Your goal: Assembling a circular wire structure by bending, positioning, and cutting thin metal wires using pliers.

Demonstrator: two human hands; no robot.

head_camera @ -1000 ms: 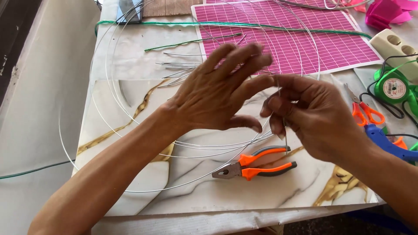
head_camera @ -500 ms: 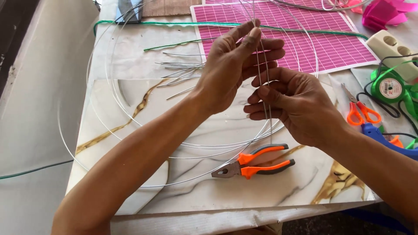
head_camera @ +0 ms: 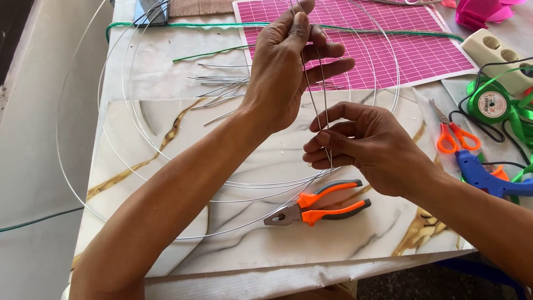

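A: What are the hands doing?

B: The left hand (head_camera: pixel 283 72) pinches the upper ends of thin wire strands (head_camera: pixel 319 105) between thumb and fingertips; the right hand (head_camera: pixel 361 147) clamps them lower down.

A: How far along is it?

B: The strands look gathered and straightened but not yet bound or cut, I judge. The orange pliers (head_camera: pixel 319 208) lie untouched just below the right fingers, on large wire hoops (head_camera: pixel 166 161).
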